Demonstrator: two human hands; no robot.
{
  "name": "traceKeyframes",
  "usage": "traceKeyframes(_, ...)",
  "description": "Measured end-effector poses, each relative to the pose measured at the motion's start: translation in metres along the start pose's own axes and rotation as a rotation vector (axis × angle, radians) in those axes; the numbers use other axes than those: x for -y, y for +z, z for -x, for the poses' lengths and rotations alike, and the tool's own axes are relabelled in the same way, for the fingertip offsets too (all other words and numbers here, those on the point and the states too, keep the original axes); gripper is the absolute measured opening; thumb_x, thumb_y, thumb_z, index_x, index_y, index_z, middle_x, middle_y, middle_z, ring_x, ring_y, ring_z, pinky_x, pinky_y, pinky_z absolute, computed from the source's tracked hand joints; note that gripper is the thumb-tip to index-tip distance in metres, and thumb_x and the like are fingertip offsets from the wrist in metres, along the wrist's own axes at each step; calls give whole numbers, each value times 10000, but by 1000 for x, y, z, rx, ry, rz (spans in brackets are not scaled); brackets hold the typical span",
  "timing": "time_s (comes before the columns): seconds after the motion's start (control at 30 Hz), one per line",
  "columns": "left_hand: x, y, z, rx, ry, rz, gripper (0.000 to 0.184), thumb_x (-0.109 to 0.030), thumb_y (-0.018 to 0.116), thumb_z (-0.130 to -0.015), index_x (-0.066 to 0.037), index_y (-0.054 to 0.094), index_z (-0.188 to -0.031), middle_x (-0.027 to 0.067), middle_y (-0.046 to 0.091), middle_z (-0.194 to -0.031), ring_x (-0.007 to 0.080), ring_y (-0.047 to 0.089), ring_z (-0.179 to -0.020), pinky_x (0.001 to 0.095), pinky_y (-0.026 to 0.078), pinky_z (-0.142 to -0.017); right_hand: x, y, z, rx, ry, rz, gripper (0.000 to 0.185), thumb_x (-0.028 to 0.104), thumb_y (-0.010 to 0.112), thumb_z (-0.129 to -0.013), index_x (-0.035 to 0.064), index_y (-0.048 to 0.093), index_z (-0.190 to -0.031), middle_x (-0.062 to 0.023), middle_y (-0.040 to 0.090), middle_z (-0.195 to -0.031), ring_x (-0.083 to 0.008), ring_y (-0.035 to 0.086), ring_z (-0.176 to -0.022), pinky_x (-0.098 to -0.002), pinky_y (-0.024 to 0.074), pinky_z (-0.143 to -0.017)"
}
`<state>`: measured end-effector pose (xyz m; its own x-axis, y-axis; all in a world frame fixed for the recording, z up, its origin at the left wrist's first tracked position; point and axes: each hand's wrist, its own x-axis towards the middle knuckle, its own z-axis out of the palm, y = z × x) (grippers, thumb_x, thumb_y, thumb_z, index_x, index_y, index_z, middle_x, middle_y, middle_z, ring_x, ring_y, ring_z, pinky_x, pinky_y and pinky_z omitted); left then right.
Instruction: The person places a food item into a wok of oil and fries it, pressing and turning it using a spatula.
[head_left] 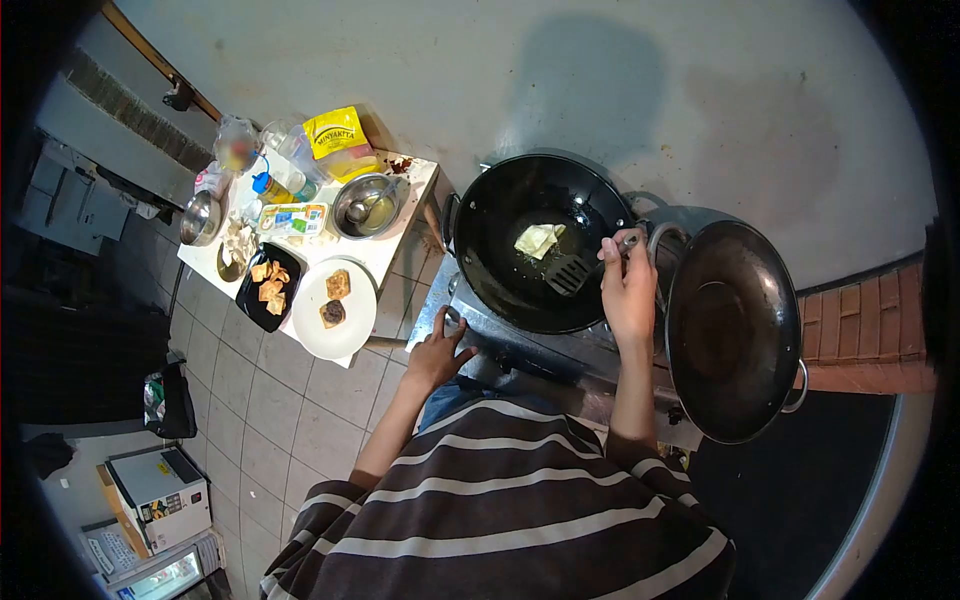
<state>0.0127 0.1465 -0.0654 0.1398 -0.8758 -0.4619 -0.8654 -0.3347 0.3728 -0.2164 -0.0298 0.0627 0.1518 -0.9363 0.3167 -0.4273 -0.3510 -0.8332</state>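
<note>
My right hand [628,295] is closed round the handle of a slotted turner [568,275], whose dark head lies inside a black wok [500,290]. Just beyond the turner's head, a pale folded piece of dough [540,240] sits in a little oil. My left hand [437,355] has its fingers spread at the left front edge of the stove [485,320], close around a dark stove knob [452,317]. Whether the fingers press on that knob I cannot tell.
Right of the wok is a second, worn pan [730,330]. On the left, a white table [408,180] bears a white plate [360,325] with two browned pieces, a black dish [249,297] of fried pieces, a steel bowl [345,222] with a ladle, and a yellow pouch [335,132].
</note>
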Motion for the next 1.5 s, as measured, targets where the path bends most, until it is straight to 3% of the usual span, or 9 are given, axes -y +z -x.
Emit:
traceKeyframes(0.17,-2,1,1,-36,-14,-71,615,-530,552,-883,-222,445,-1405,180,171,-1540,396,602,-1088,479,491,-908,-1,1,4,68,29,17,153,190,515,-990,39,500,-967,-50,584,-759,-76,467,-522,-241,390,-489)
traceKeyframes(0.23,-1,5,-1,-65,-5,-77,610,-521,564,-879,-224,451,-1400,178,191,-1532,395,614,-1059,483,497,-888,0,1,6,-9,127,-142,178,195,538,-971,25,488,-963,-158,593,-766,-300,608,-698,-375,464,-668)
traceKeyframes(0.3,-2,6,-1,-59,-9,-69,609,-518,566,-879,-224,451,-1399,178,199,-1528,396,616,-1052,485,498,-882,0,-1,6,-9,125,-129,172,191,539,-970,28,488,-963,-159,590,-764,-289,611,-696,-372,463,-662)
traceKeyframes(0.37,0,5,-2,-55,-11,-66,608,-515,568,-878,-224,452,-1398,178,207,-1524,396,618,-1046,487,498,-876,-4,-2,5,40,-4,62,123,154,524,-983,34,501,-969,-45,584,-771,-61,460,-527,-232,387,-483)
traceKeyframes(0.7,3,3,-2,-65,37,-64,588,-497,571,-882,-215,459,-1386,177,253,-1493,383,628,-1031,479,509,-859,1,-2,5,62,24,0,137,167,525,-981,33,502,-969,-51,596,-765,-78,489,-511,-246,402,-483)
traceKeyframes(0.77,5,4,-3,-72,40,-66,589,-497,572,-881,-212,460,-1384,177,258,-1489,382,631,-1025,475,514,-853,4,0,6,43,120,-93,170,177,541,-965,18,481,-948,-149,531,-699,-262,522,-615,-355,440,-623)
traceKeyframes(0.87,5,3,-2,-78,56,-56,585,-493,576,-880,-200,471,-1374,174,271,-1475,384,638,-1001,481,520,-835,1,0,9,-12,120,-164,160,200,527,-983,41,503,-979,-50,595,-768,-81,487,-506,-248,399,-483)
traceKeyframes(1.3,5,-12,-5,-36,96,-82,528,-487,564,-892,-200,527,-1333,152,341,-1423,375,643,-987,472,529,-834,1,-3,4,37,80,15,149,176,528,-982,30,504,-996,-50,601,-778,-68,486,-517,-233,398,-486)
traceKeyframes(1.5,5,-18,-4,-17,85,-81,520,-488,558,-895,-218,524,-1338,150,334,-1437,371,638,-1003,469,526,-849,7,-4,9,-27,219,-209,143,164,540,-966,29,493,-950,-125,580,-721,-273,578,-623,-372,454,-611)
